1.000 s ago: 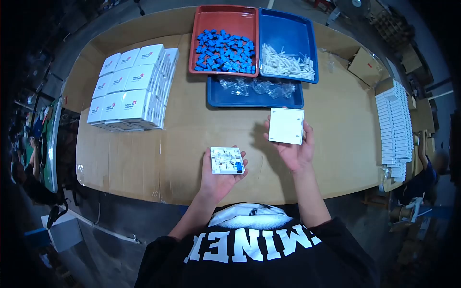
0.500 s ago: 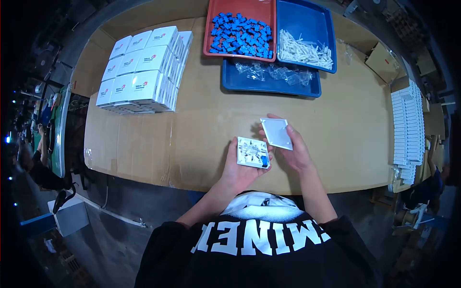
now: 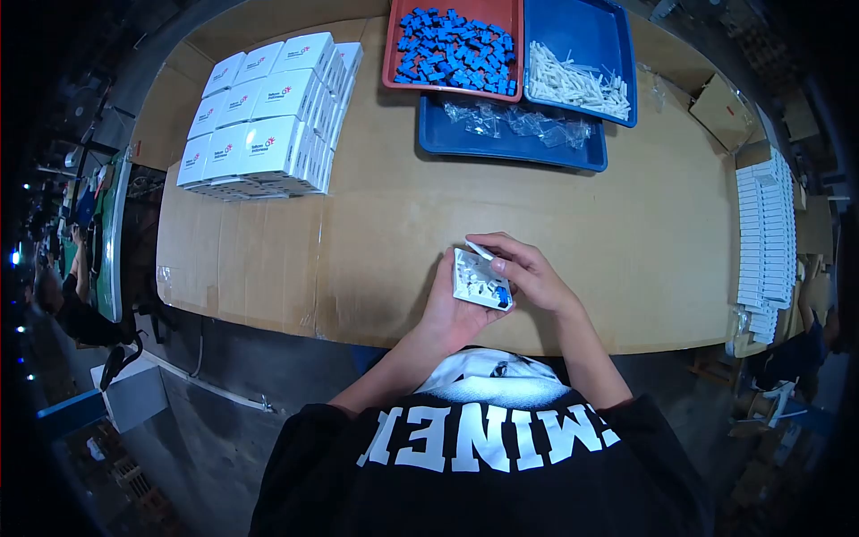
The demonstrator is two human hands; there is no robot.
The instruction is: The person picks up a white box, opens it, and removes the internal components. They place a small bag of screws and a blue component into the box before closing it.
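My left hand (image 3: pixel 447 309) is wrapped round a small square white plastic box (image 3: pixel 467 285), its inside facing up above the front of the table. White fittings, a clear piece and a blue connector (image 3: pixel 503 295) in one corner show inside the box. My right hand (image 3: pixel 534 276) grips a flat white lid (image 3: pixel 480 250), which is tilted nearly edge-on at the box's far rim. The right fingers lie along the lid's far side and the thumb is on its near side.
White printed boxes (image 3: pixel 255 116) stand stacked at the left. Behind my hands are a red tray (image 3: pixel 390 76) of blue connectors, a blue tray (image 3: pixel 631 80) of white sticks and a lower blue tray (image 3: pixel 510 154) with clear plastic bags. White pieces (image 3: pixel 763 242) are stacked at the right.
My right hand has brought the lid left and down to the box, turning it from face-on to nearly edge-on. The box has shifted slightly right in my left hand.
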